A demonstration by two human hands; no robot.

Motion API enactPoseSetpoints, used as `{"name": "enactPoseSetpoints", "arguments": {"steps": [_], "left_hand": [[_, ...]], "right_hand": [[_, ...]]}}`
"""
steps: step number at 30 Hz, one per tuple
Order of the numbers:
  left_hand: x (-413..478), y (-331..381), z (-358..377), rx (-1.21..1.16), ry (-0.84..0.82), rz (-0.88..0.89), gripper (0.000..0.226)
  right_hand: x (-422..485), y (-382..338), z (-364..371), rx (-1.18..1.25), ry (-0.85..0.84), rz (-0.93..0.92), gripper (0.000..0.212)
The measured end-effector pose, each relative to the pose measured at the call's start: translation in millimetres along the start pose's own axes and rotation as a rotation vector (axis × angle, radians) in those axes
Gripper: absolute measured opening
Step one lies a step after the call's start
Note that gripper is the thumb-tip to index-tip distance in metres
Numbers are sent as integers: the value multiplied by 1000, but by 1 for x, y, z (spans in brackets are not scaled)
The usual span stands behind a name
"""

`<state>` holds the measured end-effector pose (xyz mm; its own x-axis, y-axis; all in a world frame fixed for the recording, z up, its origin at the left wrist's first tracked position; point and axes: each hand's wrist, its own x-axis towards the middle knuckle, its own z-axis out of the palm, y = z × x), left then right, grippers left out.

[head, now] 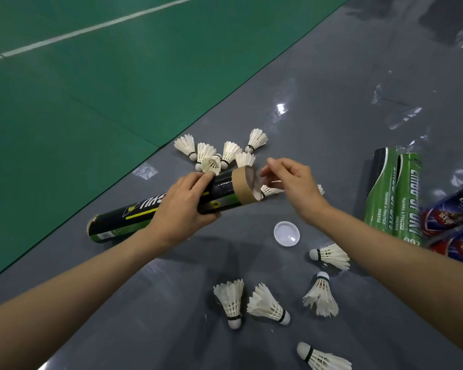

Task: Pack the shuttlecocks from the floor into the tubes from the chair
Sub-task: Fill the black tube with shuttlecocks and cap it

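My left hand (187,206) grips a black and green shuttlecock tube (134,214) near its middle, holding it almost level above the grey floor. Its open brown cardboard mouth (247,186) points right. My right hand (292,185) hovers just beside that mouth with fingers spread and nothing in it. A white shuttlecock (269,190) lies on the floor under that hand. Several white shuttlecocks (219,153) are bunched behind the tube, and several more (267,305) lie scattered in front of me.
A clear round tube lid (286,233) lies on the floor below the right hand. Two green tubes (396,193) and blue and red tubes (455,225) lie at the right. The green court mat (91,89) with a white line covers the left.
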<state>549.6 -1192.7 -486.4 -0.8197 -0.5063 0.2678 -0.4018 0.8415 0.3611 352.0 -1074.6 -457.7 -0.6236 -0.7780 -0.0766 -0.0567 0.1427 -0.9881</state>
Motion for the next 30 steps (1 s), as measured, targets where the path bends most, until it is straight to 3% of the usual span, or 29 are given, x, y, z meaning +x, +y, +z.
{"name": "enactPoseSetpoints", "arguments": {"steps": [2, 6, 10, 14, 16, 20, 23, 25, 30], "left_hand": [[2, -5, 7, 24, -2, -5, 79], [8, -18, 25, 72, -28, -51, 73], [6, -29, 37, 100, -46, -83, 70], [3, -43, 50, 142, -92, -108, 65], [3, -48, 52, 145, -108, -122, 65], [3, -54, 51, 137, -122, -109, 66], [3, -58, 45, 136, -73, -138, 67], [3, -59, 39, 138, -10, -156, 67], [-3, -51, 13, 93, 126, -136, 68]], "right_hand": [[20, 27, -11, -171, 64, 93, 4], [54, 72, -23, -570, 86, 348, 58], [74, 88, -15, -777, 27, 284, 73], [88, 104, -3, -765, 92, 354, 77], [89, 112, -1, -711, 129, 382, 67], [77, 123, 5, -399, -50, 422, 34], [64, 93, 9, -47, 70, 204, 24], [55, 64, 6, 47, 131, 19, 25], [11, 1, 5, -76, -85, -328, 26]]}}
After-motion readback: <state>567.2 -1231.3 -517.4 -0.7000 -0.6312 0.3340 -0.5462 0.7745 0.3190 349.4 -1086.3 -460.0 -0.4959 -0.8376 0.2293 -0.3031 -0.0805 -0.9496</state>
